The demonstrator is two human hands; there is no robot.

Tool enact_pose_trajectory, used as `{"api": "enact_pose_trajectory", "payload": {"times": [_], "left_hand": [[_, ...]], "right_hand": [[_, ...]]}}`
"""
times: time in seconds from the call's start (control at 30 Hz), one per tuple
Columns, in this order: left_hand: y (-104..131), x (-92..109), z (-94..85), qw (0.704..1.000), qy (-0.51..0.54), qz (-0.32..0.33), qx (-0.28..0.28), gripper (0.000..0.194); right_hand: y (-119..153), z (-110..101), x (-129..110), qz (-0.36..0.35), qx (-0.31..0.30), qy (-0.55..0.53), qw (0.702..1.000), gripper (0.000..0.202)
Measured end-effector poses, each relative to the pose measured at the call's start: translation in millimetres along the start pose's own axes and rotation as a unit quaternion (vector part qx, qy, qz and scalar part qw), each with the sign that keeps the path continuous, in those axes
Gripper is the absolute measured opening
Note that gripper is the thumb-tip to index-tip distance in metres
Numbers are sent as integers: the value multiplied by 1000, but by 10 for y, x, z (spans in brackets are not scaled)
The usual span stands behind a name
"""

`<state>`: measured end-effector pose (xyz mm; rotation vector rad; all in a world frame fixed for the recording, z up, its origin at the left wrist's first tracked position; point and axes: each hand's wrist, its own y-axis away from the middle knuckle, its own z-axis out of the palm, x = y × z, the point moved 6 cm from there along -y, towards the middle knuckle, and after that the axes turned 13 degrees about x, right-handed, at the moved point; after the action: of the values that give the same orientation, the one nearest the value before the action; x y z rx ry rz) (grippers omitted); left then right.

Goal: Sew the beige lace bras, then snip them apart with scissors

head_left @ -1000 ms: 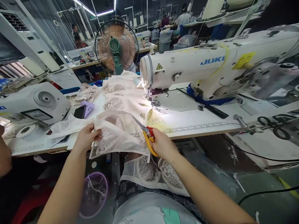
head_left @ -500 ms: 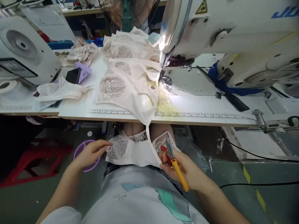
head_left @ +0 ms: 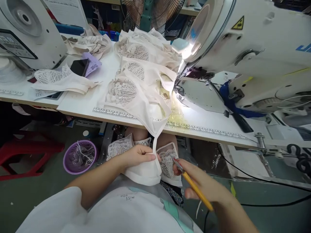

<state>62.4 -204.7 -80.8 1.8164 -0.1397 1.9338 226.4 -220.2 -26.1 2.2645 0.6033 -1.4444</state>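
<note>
A white lace bra (head_left: 143, 176) lies across my lap, one lace cup on each side. My left hand (head_left: 138, 156) pinches it near the middle, thumb on top, beside a narrow white strip (head_left: 155, 145) that runs up to the bras on the table. In my right hand (head_left: 202, 177) is a pair of scissors (head_left: 198, 191) with a yellow handle, its blades pointing up and left near the right lace cup (head_left: 167, 163). The fingers partly hide the scissors' red part. More white lace bras (head_left: 136, 72) lie in a linked row, one hanging over the table edge.
A lit sewing machine (head_left: 218, 42) stands at the right of the white table (head_left: 80, 100), which has a printed ruler along its front. Another machine (head_left: 31, 35) is at left, near a phone (head_left: 79, 67). Below are a purple basket (head_left: 66, 160) of scraps and a red stool (head_left: 31, 155).
My left hand has moved right from the outer lace cup to the bra's middle. The bra's right part is now folded away, and the scissors have shifted slightly right and down. The view has turned.
</note>
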Motion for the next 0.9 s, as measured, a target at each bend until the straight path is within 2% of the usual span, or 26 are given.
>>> {"api": "enact_pose_trajectory", "payload": {"times": [0.07,0.17,0.3,0.53,0.73,0.9], "left_hand": [[40,-29,-7,997,48,-52,8,35],[63,8,-7,992,80,-93,15,30],[61,45,-22,989,81,-119,27,25],[76,21,-75,988,83,-128,24,23],[68,28,-106,993,45,-112,6,25],[84,48,-122,994,7,-108,-7,31]], "right_hand": [[-80,-119,139,30,-48,52,997,56],[-199,-211,315,71,-129,114,982,51],[-373,-196,253,57,-181,143,971,44],[-555,-142,43,50,-196,180,963,43],[-545,-158,69,73,-196,171,963,45],[-530,-188,140,85,-167,139,972,46]]}}
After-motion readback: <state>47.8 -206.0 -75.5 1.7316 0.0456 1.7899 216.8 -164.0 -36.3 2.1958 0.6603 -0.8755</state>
